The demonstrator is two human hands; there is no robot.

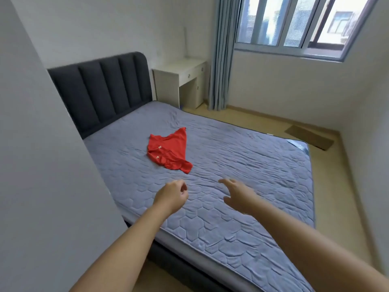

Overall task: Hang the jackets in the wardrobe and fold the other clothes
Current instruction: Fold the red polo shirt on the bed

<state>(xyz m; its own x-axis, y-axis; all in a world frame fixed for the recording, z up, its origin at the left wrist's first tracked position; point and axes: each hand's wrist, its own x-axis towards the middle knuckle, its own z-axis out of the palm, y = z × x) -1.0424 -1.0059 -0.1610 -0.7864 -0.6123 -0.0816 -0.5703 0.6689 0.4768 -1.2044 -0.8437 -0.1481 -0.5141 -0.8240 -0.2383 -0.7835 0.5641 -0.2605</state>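
A crumpled red fabric garment (168, 152) is shown untouched on the grey quilted mattress (252, 165). The left hand (171, 197) is held loosely curled and the right hand (239, 197) with fingers (226, 182) spread, both empty. Folding is judged pending until the garment is reached and flattened.

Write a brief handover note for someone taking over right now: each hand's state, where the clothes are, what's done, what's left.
Left hand: fingers loosely curled, holding nothing, above the bed.
Right hand: fingers spread, holding nothing, beside the left.
Red garment: crumpled on the bed beyond both hands, towards the headboard, untouched.
Done: nothing visibly folded; no jackets or wardrobe in view.
Left: fold the red garment.
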